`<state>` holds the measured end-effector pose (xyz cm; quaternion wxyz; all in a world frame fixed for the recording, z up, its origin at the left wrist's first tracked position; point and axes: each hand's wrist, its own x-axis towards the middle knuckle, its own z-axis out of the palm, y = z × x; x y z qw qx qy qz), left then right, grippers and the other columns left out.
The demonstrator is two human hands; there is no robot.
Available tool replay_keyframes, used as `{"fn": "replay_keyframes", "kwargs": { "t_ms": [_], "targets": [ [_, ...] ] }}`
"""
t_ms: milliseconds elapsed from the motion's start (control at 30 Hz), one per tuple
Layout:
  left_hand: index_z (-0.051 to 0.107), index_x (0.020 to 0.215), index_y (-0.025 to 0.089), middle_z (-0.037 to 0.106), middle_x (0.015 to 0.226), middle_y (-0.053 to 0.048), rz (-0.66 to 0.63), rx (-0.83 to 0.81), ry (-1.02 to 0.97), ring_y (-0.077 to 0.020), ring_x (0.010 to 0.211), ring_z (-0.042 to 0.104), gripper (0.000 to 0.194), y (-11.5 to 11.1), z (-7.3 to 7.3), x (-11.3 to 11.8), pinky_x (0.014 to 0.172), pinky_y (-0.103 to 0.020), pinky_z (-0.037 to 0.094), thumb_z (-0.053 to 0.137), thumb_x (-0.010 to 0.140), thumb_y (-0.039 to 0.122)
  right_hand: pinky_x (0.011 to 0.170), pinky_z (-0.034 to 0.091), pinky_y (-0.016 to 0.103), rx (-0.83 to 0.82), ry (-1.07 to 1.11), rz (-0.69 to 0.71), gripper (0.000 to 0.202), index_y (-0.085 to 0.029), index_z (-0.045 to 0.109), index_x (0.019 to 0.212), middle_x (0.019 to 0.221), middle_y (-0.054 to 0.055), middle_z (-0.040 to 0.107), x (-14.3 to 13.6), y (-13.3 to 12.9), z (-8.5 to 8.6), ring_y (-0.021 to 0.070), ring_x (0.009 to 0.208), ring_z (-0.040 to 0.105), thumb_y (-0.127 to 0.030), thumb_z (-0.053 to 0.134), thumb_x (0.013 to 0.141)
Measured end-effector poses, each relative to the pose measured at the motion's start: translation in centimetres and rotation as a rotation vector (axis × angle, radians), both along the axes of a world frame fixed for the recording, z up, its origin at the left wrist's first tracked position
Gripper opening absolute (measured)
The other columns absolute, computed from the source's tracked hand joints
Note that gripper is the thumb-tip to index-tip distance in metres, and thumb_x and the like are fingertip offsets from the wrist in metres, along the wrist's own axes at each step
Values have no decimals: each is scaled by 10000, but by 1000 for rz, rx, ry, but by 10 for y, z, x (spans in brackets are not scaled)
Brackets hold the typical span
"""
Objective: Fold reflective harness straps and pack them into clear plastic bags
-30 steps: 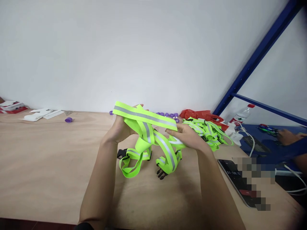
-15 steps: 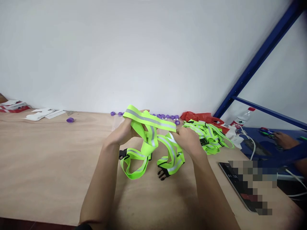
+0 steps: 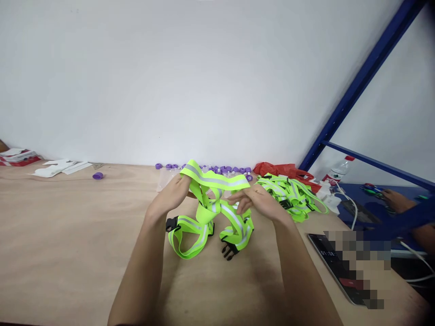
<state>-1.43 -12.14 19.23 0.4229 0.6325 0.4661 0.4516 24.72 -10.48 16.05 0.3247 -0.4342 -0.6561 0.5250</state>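
A neon yellow-green reflective strap vest [image 3: 208, 213] with a grey stripe is partly lifted above the table. My left hand [image 3: 175, 192] is closed round the left end of its raised band, most of the fingers hidden behind it. At the band's other end, my right hand [image 3: 253, 199] grips it near the thumb, while the other fingers spread loosely below. Two looped ends of the vest rest on the table. On the left loop is a black buckle [image 3: 171, 223], and a black pronged buckle half [image 3: 229, 250] sits at the right loop.
A heap of similar straps [image 3: 294, 197] lies right, before a red plastic bag [image 3: 280, 170]. Several purple caps [image 3: 222, 170] line the wall. A phone [image 3: 336, 267] lies at the right edge. Beyond a blue frame [image 3: 360, 86] is another person's hand [image 3: 397, 200]. White papers [image 3: 61, 167] lie left.
The raised band has come down slightly and sags more in the middle. The fingers of my right hand have loosened and spread from a tighter grip.
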Motion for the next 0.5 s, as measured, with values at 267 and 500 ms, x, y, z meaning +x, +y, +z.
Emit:
{"fn": "replay_keyframes", "kwargs": {
  "t_ms": [267,500],
  "targets": [
    [655,949,172,752,880,-117,-89,-116,-490,-308,896,712,486,23,-12,7,688,-349,568,538,889,640,1015,533,450,323,83,-15,369,-231,725,1199,1272,92,702,-17,4,-11,266,1162,668,-337,674,849],
    [635,1164,181,761,984,-142,-382,-247,-663,-341,922,724,607,25,-16,14,734,-429,586,468,903,703,887,548,354,380,4,51,580,-249,562,1379,1281,66,674,-34,-7,-11,238,1088,653,-221,665,810]
  ]
}}
